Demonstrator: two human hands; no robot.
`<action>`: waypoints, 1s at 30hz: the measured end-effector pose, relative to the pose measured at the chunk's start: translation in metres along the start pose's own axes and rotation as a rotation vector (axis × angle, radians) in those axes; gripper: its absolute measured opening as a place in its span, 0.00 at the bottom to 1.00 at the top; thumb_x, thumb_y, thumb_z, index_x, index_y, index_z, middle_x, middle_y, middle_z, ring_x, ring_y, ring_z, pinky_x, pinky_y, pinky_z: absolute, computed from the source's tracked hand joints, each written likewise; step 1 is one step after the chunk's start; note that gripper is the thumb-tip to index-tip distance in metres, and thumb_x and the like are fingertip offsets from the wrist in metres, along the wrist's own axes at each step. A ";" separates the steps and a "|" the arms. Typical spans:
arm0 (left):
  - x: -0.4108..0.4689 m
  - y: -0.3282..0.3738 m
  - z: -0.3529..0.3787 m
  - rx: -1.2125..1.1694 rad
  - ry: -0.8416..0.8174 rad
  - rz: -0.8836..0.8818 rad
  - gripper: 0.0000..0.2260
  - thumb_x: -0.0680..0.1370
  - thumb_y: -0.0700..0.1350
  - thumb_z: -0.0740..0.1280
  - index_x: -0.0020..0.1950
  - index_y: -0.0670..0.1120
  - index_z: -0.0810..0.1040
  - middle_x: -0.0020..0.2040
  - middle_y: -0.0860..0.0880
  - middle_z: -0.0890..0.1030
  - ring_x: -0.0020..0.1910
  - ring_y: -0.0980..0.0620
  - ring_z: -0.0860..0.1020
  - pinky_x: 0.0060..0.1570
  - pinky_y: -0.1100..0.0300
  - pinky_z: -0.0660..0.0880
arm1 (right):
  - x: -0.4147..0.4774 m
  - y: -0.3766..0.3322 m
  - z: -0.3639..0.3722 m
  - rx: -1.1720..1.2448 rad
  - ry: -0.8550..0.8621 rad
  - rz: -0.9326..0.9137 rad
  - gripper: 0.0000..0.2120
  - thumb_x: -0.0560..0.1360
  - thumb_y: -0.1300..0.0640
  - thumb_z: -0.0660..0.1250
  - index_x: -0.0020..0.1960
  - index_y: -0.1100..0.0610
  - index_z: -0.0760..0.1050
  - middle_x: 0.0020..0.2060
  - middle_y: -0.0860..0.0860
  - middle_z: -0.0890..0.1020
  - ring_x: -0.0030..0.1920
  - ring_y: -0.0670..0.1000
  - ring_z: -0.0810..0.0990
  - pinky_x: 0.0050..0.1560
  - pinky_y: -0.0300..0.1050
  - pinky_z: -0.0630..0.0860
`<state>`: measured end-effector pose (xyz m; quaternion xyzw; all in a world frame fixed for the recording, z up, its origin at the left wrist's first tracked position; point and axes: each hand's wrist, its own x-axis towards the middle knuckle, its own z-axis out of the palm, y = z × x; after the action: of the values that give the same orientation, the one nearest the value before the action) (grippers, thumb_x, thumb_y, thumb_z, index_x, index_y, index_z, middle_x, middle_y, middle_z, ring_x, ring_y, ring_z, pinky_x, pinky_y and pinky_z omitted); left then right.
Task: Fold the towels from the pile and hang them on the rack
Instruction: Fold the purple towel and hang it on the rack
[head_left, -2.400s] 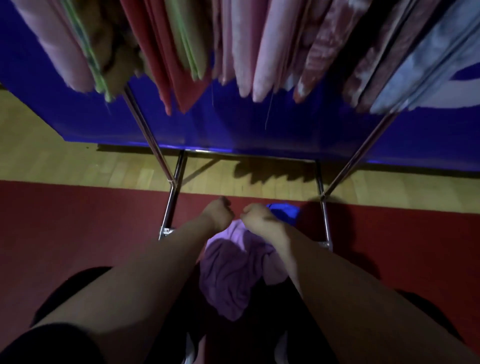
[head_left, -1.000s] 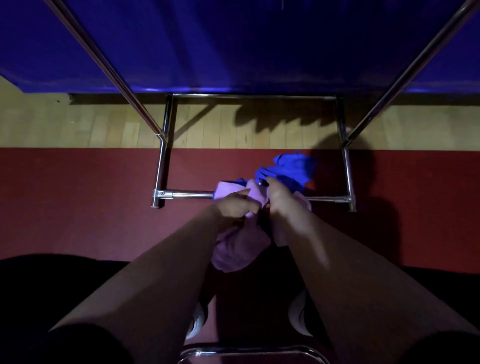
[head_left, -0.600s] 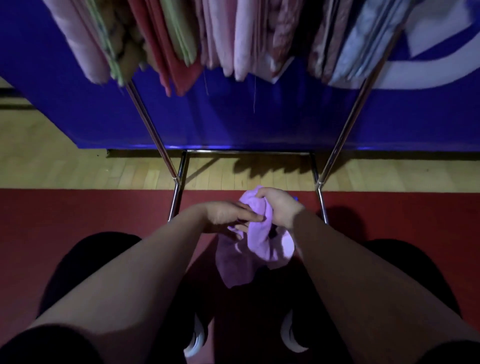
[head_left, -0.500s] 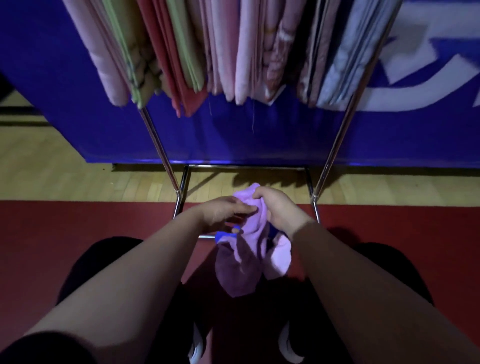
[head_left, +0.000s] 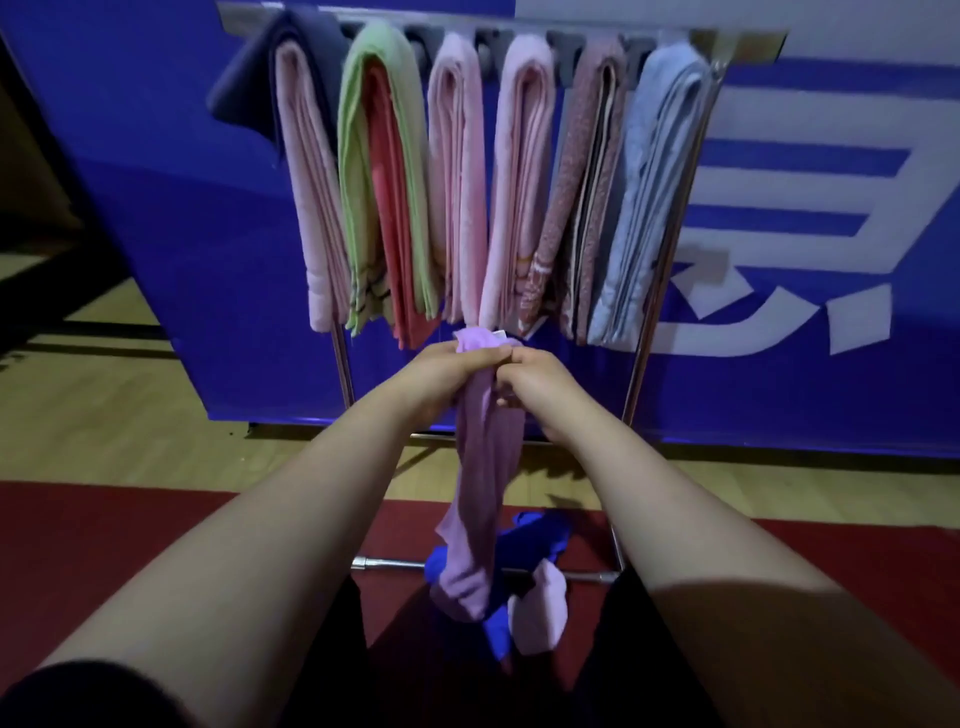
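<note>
Now holds the lilac towel (head_left: 485, 467) raised off the floor pile (head_left: 540, 535), hanging long before the rack (head_left: 635, 384); pinches its top edge with left hand (head_left: 457, 371) and right hand (head_left: 535, 379) touching; seems ready for folding

Both bare forearms reaching forward and converging, left hand (head_left: 449, 371) and right hand (head_left: 537, 382) meeting at centre, thumbs touching, fingers (head_left: 485, 355) curled tight, each hand gripping the top of the purple towel (head_left: 485, 467), wrists level.
</note>
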<state>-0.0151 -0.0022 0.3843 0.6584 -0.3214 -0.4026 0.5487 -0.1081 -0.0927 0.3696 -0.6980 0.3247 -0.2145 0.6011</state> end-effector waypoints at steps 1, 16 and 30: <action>-0.001 0.009 -0.001 -0.005 0.039 0.039 0.15 0.70 0.53 0.72 0.52 0.47 0.80 0.44 0.49 0.83 0.42 0.51 0.82 0.50 0.55 0.79 | -0.001 -0.007 -0.001 -0.037 0.038 -0.067 0.14 0.69 0.72 0.57 0.35 0.57 0.76 0.32 0.55 0.75 0.32 0.50 0.73 0.33 0.41 0.71; -0.071 0.114 -0.010 -0.059 -0.119 0.241 0.08 0.80 0.40 0.63 0.51 0.37 0.78 0.38 0.41 0.83 0.35 0.50 0.82 0.35 0.62 0.79 | -0.041 -0.093 -0.047 0.101 -0.375 -0.217 0.31 0.69 0.69 0.74 0.69 0.58 0.69 0.60 0.58 0.81 0.63 0.55 0.78 0.68 0.54 0.71; -0.091 0.139 -0.036 -0.050 0.038 0.329 0.05 0.79 0.42 0.68 0.51 0.41 0.80 0.38 0.44 0.84 0.35 0.50 0.83 0.30 0.62 0.79 | -0.060 -0.117 -0.073 -0.088 -0.071 -0.326 0.10 0.69 0.60 0.75 0.38 0.49 0.75 0.36 0.50 0.81 0.39 0.49 0.78 0.43 0.46 0.72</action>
<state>-0.0235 0.0666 0.5394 0.5904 -0.4046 -0.3026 0.6294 -0.1776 -0.0934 0.5031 -0.7743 0.1946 -0.2699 0.5382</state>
